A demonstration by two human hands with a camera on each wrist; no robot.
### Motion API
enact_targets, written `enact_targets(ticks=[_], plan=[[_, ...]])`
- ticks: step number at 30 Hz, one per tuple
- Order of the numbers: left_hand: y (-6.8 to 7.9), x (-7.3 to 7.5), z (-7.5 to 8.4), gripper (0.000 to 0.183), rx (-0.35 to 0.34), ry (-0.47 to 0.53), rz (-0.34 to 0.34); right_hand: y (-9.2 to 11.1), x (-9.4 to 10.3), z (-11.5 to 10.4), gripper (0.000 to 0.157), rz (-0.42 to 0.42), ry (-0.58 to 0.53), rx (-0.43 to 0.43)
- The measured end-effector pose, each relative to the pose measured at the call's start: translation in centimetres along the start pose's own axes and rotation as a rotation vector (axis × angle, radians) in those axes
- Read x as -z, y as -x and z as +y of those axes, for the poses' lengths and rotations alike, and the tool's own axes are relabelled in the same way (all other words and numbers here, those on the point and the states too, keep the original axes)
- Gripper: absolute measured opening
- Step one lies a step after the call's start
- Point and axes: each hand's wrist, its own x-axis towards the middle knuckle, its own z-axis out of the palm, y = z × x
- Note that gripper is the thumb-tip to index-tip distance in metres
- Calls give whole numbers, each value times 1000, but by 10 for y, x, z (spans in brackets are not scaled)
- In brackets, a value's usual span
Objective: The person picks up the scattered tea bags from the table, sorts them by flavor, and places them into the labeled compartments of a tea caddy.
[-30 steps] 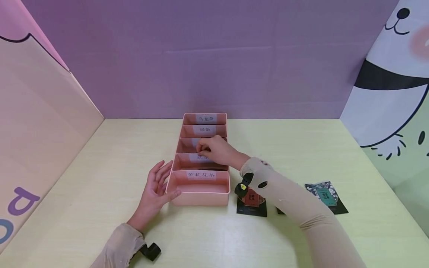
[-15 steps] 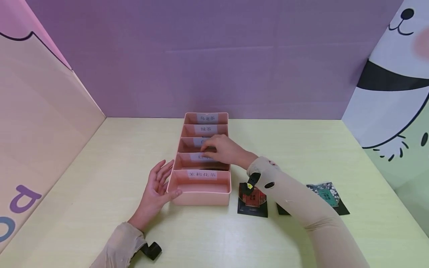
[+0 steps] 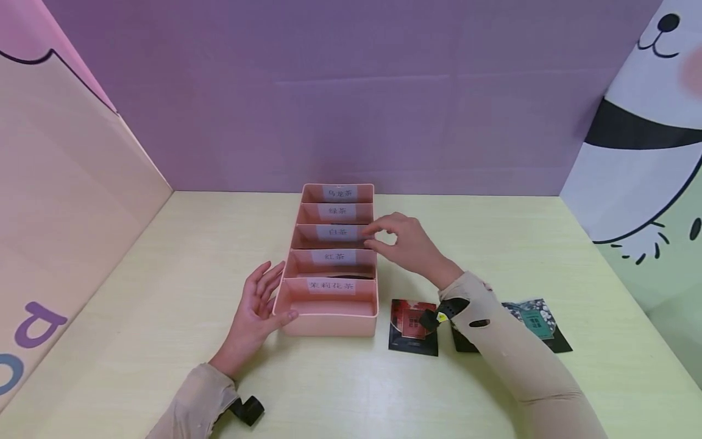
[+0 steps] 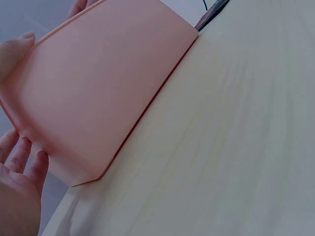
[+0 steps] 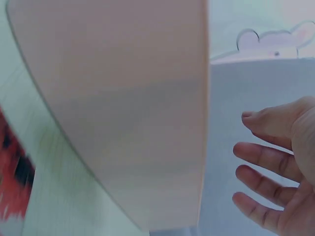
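Right hand (image 3: 408, 244), fingers loosely bent, holding nothing, has withdrawn to right edge of pink divided box (image 3: 329, 327), at its left; reach inside looks finished. Left hand (image 3: 253, 314), fingers relaxed, touches box's near-left corner. Red-printed packet (image 3: 403, 339), teal-labelled packet (image 3: 537, 323) lie nearside of right hand.

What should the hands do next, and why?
I'd probably reach the right hand toward the red packet. That hand holds nothing, and the red packet lies outside the box, with no other visible packet closer to it. The left hand touches the box's side.
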Motion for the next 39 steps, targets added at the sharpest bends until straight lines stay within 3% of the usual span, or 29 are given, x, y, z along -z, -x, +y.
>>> enact_targets(ticks=[5,11,19,26,31,39], plan=[[1,1,0,94,2,3,-3,18,10,9,20,48,-11,-99],[0,2,0,93,-20,-3,2,32,12,24,22,-28,0,-198],[1,2,0,92,3,-8,20,52,12,36,26,-207,58,-280],[0,1,-2,94,4,-5,4,74,17,37,29,-403,19,-385],[0,2,-2,95,-4,-1,9,85,20,34,36,-482,48,-364],[0,1,0,92,-18,0,10,91,19,21,61,-550,179,-333]])
